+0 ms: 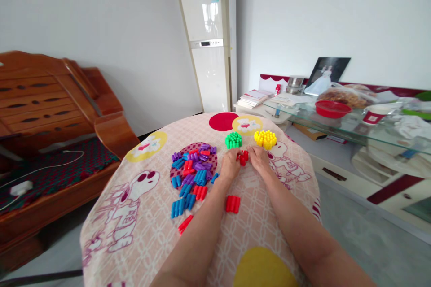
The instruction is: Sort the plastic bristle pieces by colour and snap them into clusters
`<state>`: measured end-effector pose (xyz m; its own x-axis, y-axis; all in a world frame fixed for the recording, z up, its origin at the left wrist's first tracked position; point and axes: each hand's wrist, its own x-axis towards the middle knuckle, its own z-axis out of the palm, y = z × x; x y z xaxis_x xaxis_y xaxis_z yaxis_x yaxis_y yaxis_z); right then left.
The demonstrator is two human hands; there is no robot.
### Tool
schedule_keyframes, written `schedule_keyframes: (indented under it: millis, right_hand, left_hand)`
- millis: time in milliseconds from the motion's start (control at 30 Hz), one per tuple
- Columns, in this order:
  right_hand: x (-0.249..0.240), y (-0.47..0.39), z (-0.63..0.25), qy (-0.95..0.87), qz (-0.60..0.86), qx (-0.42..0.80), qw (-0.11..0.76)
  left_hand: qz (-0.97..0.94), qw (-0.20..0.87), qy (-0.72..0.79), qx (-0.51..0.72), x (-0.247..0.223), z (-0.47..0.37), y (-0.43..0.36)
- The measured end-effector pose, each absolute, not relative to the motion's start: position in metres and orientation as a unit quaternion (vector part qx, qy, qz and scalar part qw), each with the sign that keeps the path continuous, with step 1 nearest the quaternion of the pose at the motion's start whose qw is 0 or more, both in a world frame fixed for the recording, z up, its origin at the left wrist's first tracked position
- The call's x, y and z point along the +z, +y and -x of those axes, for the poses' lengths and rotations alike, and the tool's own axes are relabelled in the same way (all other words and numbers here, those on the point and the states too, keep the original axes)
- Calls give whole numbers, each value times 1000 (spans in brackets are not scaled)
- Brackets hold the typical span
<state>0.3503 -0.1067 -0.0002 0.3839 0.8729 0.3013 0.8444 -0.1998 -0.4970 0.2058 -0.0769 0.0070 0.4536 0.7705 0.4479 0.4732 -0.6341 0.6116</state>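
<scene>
My left hand (231,164) and my right hand (258,158) are close together over the far half of the round table. Between them stands a small group of red plastic pieces (243,158), short ribbed tubes. The fingers of my left hand are closed on a red piece at the group's left side. My right fingertips are pinched at its right edge, partly hiding what they hold. Just beyond are an upright green cluster (233,140) and a yellow cluster (265,139). Another red piece (233,204) lies between my forearms.
Blue pieces (178,208), purple pieces (204,166) and more red ones lie loose left of my left arm. A patterned cloth (148,233) covers the table. A wooden bench (50,94) stands left, a fridge (208,71) behind, a cluttered glass-topped cabinet (370,128) right.
</scene>
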Motion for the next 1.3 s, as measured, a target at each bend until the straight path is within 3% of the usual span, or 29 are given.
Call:
schedule_keyframes:
  millis: [567,733,833,933,1067,1200,1300]
  right_hand:
    - [-2,-104,-351,-557,781,14,284]
    - [-1,-106,-352,-562,766,36,310]
    - [-3,-105,-353,-563,759,47,323]
    - [-4,-104,-354,-561,763,46,318]
    - [-3,-104,-354,-565,762,42,314]
    - [-3,-104,-352,-564,769,29,301]
    - [-3,-104,-351,-558,774,22,298]
  left_hand:
    - [-792,249,363,422,-5,-211,-67]
    - [-804,215,385,400,20,-195,-69]
    - [-832,214,412,305,51,-170,-74]
    - [-880,248,390,110,76,-152,-86]
    - [-918,209,329,-71,83,-152,-116]
    - [-933,146,307,-116,71,-151,-145]
    - [-935,138,317,-78,61,-142,-157]
